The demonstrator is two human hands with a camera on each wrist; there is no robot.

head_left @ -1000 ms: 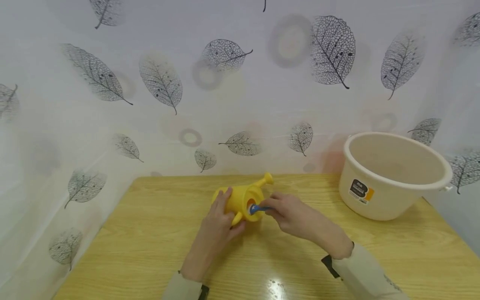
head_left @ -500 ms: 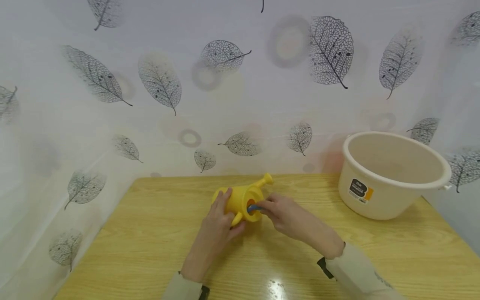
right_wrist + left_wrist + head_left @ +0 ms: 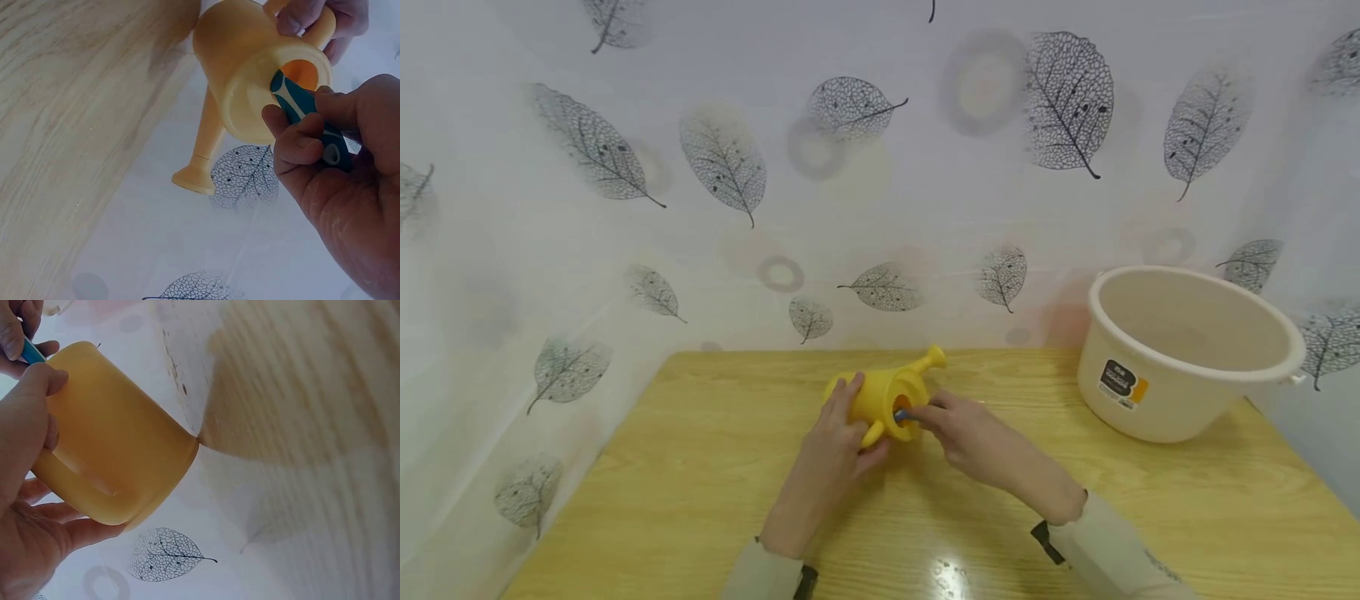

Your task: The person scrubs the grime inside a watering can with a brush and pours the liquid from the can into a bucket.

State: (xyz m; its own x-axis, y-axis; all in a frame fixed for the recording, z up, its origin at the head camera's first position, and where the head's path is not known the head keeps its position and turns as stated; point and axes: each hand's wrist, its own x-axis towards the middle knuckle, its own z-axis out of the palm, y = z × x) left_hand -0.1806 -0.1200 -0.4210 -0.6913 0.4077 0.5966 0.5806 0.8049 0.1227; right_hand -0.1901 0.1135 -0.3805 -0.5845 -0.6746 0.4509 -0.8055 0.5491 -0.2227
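Observation:
A yellow toy watering can (image 3: 874, 398) lies tipped on its side near the middle of the wooden table, its opening facing right. Its spout (image 3: 928, 360) points to the back right. My left hand (image 3: 827, 467) grips the can around its body and handle (image 3: 75, 484). From the right, my right hand (image 3: 981, 437) pinches a slim blue handle with white stripes (image 3: 300, 103), like a toothbrush's, between thumb and fingers. The handle's front reaches the can's opening (image 3: 303, 75); whatever lies inside the can is hidden.
A large cream-coloured bucket (image 3: 1138, 408) with a black and orange label stands at the table's back right. Behind the wooden table (image 3: 700, 467) hangs a pale curtain (image 3: 880, 192) printed with leaves. Light glints on the table's front (image 3: 950, 575).
My right hand has moved slightly left, and the blue handle is deeper in the can's opening than a second ago. My left hand and the can have hardly moved.

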